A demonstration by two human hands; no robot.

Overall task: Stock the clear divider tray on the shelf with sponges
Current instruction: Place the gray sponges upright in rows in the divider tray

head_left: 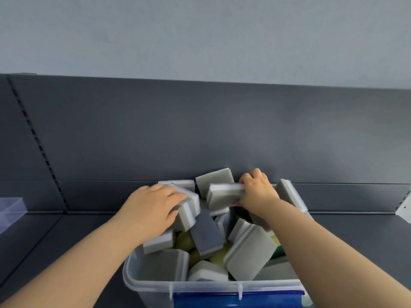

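Nearest you, the clear plastic storage bin with the blue label [151, 283] sat on the dark grey metal shelf [66, 236], heaped with grey-and-white rectangular sponges [249, 252] over a few yellow and green ones. At the heap's far left, your left hand [153, 210] had its fingers curled over one grey-and-white sponge block [189, 212], gripping it. At the far right, your right hand [259, 192] was closed round another grey sponge with a white band [224, 193], held at the top of the pile. Well apart, at the shelf's left end near its back edge, only a corner of the clear divider tray [11, 207] showed, and no sponge was visible in that part. By that, I judged the stocking hardly begun: both sponges were yet to be carried across, and nearly the whole bin was left to move.
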